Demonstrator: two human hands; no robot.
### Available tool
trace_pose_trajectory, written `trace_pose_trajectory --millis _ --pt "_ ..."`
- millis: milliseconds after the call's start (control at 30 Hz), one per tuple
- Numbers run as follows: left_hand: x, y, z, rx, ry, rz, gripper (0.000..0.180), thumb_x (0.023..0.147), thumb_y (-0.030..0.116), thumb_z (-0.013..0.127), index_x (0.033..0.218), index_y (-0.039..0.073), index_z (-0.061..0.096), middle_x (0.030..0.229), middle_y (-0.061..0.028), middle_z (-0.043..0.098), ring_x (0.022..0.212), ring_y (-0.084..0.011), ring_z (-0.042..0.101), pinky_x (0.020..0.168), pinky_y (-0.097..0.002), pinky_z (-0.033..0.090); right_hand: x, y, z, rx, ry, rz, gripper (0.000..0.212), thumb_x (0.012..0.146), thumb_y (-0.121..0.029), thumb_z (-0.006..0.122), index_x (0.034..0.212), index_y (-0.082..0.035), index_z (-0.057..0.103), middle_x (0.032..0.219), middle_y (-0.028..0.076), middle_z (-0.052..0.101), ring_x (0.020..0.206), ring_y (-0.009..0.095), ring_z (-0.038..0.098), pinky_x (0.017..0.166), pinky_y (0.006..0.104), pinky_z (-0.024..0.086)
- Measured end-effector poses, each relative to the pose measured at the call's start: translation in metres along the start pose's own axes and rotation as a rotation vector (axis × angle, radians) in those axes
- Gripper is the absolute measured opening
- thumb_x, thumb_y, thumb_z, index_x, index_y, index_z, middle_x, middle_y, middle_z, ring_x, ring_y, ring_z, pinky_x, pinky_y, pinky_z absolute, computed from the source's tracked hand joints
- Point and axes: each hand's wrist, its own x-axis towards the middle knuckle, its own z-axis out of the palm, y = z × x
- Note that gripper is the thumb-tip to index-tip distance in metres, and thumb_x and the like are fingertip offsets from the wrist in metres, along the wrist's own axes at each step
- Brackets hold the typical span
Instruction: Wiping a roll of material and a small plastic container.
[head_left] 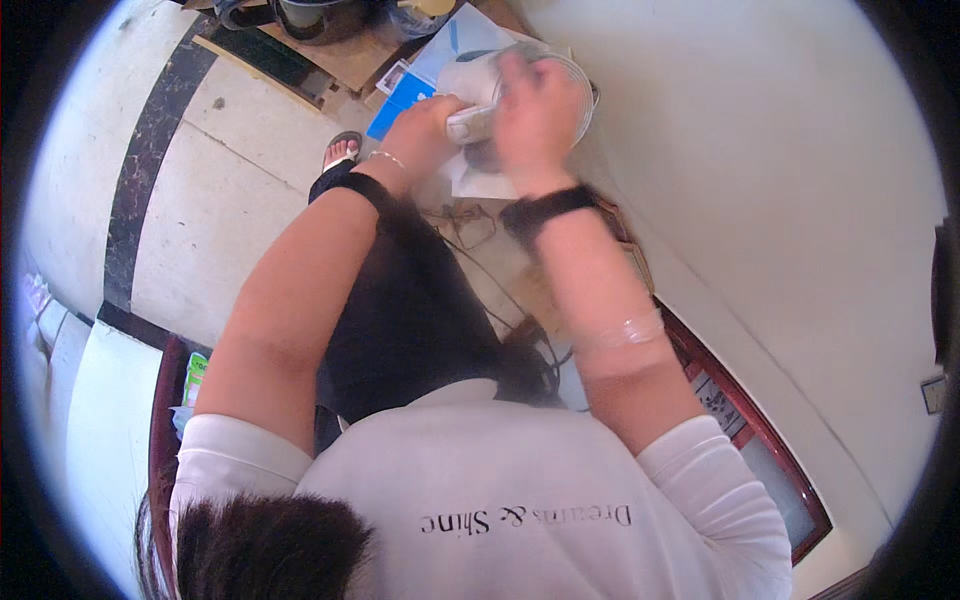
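Note:
A white, round appliance (574,78) with a ringed rim and a blocky handle-like part (470,124) lies at the top middle; its exact kind I cannot make out. My left hand (428,122) is closed at the left end of the handle-like part. Over the rounded body, my right hand (540,105) is smeared by motion, so its fingers do not show clearly. A dark patch shows below the handle-like part. Under the appliance lies a white and blue sheet (465,35).
Dark pots (318,18) and a wooden board (335,55) are at the far left. A blue box (402,103) sits beside my left hand. Cables (490,265) hang below the work surface. A pale wall (740,150) rises on the right, and a sandalled foot (343,148) stands on the tiles.

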Motion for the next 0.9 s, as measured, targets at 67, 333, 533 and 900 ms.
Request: trace_pose_trajectory --millis 67,333,533,900 --pt "0.0 -0.023 0.007 0.081 -0.014 0.032 0.022 0.073 0.016 0.057 0.093 0.008 0.059 0.096 -0.0145 0.059 0.093 -0.0312 0.054 0.081 -0.0373 0.043 -0.019 -0.029 0.001 0.07 -0.278 -0.093 0.021 0.076 -0.012 0.052 0.095 -0.009 0.058 0.091 0.013 0.052 0.082 0.031 0.049 0.066 0.0422 0.04" --pt "0.006 -0.006 0.011 0.039 0.066 -0.026 0.025 0.072 0.019 0.057 0.095 0.01 0.059 0.1 -0.014 0.058 0.096 -0.0303 0.053 0.082 -0.0372 0.042 0.002 0.037 -0.019 0.035 -0.219 -0.415 0.025 0.074 -0.015 0.052 0.098 -0.014 0.058 0.095 0.011 0.051 0.086 0.031 0.049 0.07 0.0432 0.042" --pt "-0.001 -0.012 0.011 -0.071 0.072 0.028 0.026 0.072 0.017 0.059 0.097 0.012 0.058 0.095 -0.0121 0.058 0.094 -0.0305 0.053 0.081 -0.0365 0.042 -0.001 0.027 -0.01 0.029 0.006 -0.13 0.027 0.074 -0.014 0.054 0.102 -0.013 0.058 0.097 0.016 0.051 0.086 0.034 0.048 0.071 0.0433 0.039" --pt "0.008 -0.022 0.02 -0.086 0.068 0.055 0.028 0.07 0.018 0.061 0.096 0.009 0.057 0.094 -0.0123 0.058 0.092 -0.0303 0.053 0.08 -0.0358 0.043 -0.018 0.025 -0.038 -0.033 -0.379 -0.511 0.039 0.069 -0.011 0.055 0.108 -0.013 0.053 0.101 0.012 0.05 0.086 0.029 0.048 0.069 0.0411 0.04"
